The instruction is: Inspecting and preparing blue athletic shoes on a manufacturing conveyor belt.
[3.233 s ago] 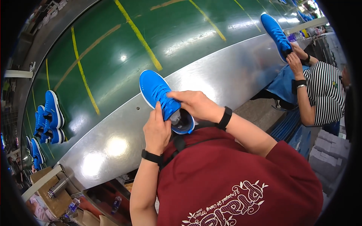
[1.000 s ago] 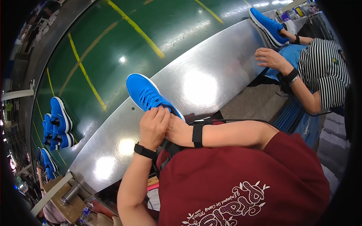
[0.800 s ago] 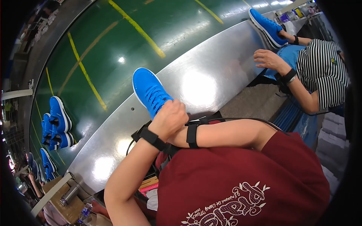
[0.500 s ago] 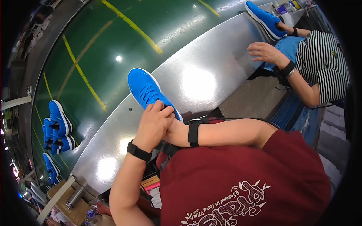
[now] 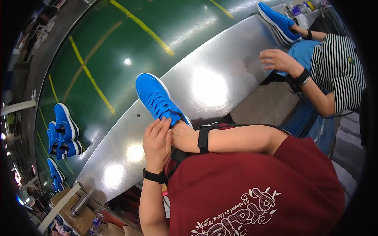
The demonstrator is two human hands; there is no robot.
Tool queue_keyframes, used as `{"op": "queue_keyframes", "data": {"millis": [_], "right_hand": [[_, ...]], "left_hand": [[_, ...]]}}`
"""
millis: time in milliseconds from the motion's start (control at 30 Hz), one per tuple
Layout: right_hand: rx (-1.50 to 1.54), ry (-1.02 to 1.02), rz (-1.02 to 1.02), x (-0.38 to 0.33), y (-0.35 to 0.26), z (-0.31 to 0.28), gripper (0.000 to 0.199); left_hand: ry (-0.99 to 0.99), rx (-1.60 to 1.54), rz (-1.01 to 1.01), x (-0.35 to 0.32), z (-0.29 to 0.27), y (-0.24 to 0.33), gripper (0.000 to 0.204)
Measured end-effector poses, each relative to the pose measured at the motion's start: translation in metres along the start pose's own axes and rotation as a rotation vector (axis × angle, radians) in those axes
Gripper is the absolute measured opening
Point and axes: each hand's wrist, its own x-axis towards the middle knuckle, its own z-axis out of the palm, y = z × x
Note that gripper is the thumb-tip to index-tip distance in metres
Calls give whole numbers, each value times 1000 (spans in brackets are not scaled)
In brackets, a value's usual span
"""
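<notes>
Fingers bunched, the left hand [image 5: 156,139] works at the tongue [image 5: 169,116] of a blue shoe [image 5: 151,90] over the near metal ledge [image 5: 118,147], its pinch unclear; rightward, the right hand [image 5: 185,135] meets the collar [image 5: 183,118], grip hidden. Tongue-straightening appears in hand; next calls for steadying the shoe.

I hold my left forearm [image 5: 151,200] nearly upright, with the left hand [image 5: 156,146] at its top, back toward my view, fingers [image 5: 157,128] close together and pointing up. My right forearm [image 5: 240,138] lies almost level, bringing the right hand [image 5: 184,136] just beside the left, its fingertips hidden from me.
</notes>
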Motion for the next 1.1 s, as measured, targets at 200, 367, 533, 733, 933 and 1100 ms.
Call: {"op": "queue_keyframes", "data": {"millis": [200,367,533,733,933,1100], "right_hand": [[96,-101,-18,6,6,-3,11],[120,37,135,13,-2,11,9],[17,173,77,10,0,22,11],[-26,43,74,8,4,15,12],[-3,97,224,-17,46,-38,19],[-285,114,500,-44,102,-106,25]], "left_hand": [[149,44,-28,1,3,0,28],[-19,187,45,35,-9,17,19],[54,160,100,9,4,-2,17],[192,162,90,7,9,5,18],[270,-30,-87,-30,-2,-6,22],[310,-79,-383,-85,-5,-48,14]]}}
